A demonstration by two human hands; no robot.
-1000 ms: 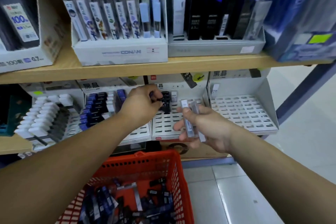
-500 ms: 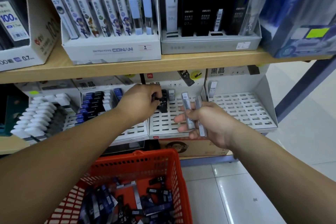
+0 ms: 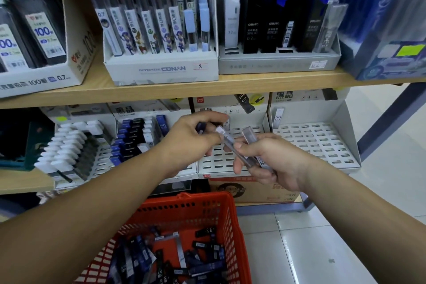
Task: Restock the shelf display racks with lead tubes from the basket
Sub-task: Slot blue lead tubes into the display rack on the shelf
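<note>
My right hand (image 3: pixel 276 161) grips two clear lead tubes (image 3: pixel 250 138) in front of the middle white slotted rack (image 3: pixel 219 161) on the lower shelf. My left hand (image 3: pixel 189 140) is right beside it, its fingertips pinching the white-capped top of one clear tube (image 3: pixel 221 131), with a dark blue piece showing in its curled fingers. The red basket (image 3: pixel 184 198) stands below my arms and holds several dark lead tubes (image 3: pixel 175 258). The rack to the right (image 3: pixel 315 143) has bare slots and one tube at its back left corner.
Left of the middle rack, one rack holds blue and black tubes (image 3: pixel 131 138) and another white-capped ones (image 3: pixel 69 145). The upper shelf (image 3: pixel 207 90) carries boxes of leads and refills. A blue shelf post (image 3: pixel 387 117) and tiled floor lie to the right.
My left hand has drawn back from the black tubes in the middle rack and come over to the right hand, where it now pinches the top of a clear tube. The view shifted slightly.
</note>
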